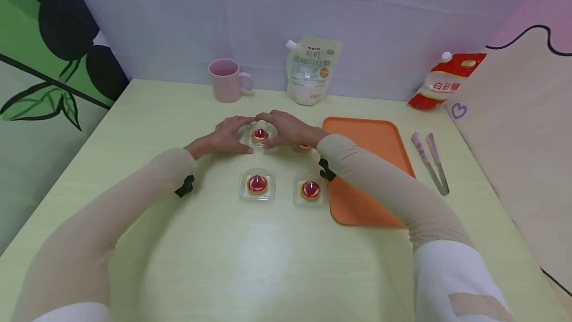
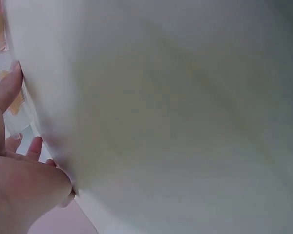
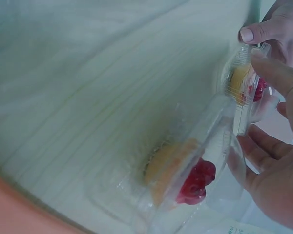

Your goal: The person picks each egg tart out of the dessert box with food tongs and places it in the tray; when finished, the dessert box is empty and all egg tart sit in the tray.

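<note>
At the back of a two-by-two group is a clear plastic box [image 1: 247, 137] holding a red-topped tart [image 1: 259, 135]. My left hand [image 1: 229, 135] holds its left side, thumb toward me and fingers at the back edge. From the right, my right hand [image 1: 289, 129] holds the same box, its thumb [image 3: 271, 68] at one rim and fingertips at another. The fingertips of both hands come close together behind the box. A second boxed tart [image 3: 195, 183] stands beside my right hand, mostly hidden by it in the head view.
Two more boxed tarts [image 1: 257, 184] [image 1: 310, 190] stand nearer me. An orange tray [image 1: 364, 202] lies under my right forearm, with tongs [image 1: 435, 165] beyond. A pink mug [image 1: 225, 83], a pale pouch [image 1: 313, 71] and a red-and-white pouch [image 1: 440, 83] line the back.
</note>
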A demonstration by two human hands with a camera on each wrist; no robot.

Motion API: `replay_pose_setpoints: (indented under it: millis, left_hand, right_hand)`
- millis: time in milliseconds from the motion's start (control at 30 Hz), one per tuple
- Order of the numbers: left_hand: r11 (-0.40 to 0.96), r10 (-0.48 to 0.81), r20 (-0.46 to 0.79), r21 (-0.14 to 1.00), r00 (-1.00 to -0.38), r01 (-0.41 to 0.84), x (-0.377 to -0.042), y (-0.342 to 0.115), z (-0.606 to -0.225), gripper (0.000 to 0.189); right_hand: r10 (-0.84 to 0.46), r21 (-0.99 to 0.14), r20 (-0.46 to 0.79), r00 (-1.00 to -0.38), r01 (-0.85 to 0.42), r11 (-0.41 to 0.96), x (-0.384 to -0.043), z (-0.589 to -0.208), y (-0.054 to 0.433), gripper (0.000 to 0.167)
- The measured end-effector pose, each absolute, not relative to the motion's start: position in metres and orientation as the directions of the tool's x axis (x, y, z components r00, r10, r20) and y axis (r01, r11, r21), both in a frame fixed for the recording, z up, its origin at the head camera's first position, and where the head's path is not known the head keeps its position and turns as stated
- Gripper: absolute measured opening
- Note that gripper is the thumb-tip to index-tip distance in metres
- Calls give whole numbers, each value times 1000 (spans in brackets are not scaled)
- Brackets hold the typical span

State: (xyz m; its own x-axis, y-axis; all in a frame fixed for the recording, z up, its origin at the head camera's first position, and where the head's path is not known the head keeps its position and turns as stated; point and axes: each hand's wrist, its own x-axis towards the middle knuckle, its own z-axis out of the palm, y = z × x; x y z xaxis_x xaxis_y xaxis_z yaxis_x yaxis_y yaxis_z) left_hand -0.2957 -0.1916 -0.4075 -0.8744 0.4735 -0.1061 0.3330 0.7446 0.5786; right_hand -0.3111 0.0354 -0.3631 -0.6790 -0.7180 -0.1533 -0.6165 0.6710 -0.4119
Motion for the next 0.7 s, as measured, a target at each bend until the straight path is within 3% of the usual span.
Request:
replay_pose_setpoints:
  millis: [400,700]
  left_hand:
    - [691,491,-96,648,-866,320,-294,-184,-407,82]
    - [698,472,-91,646,-877,309,-292,-183,-407,76]
  right_hand:
    - [-738,-360,-152,-657,-659,660,-309,-361,34,77]
    - [-745,-242,-190,-640,-705,667,-306,-356,29,88]
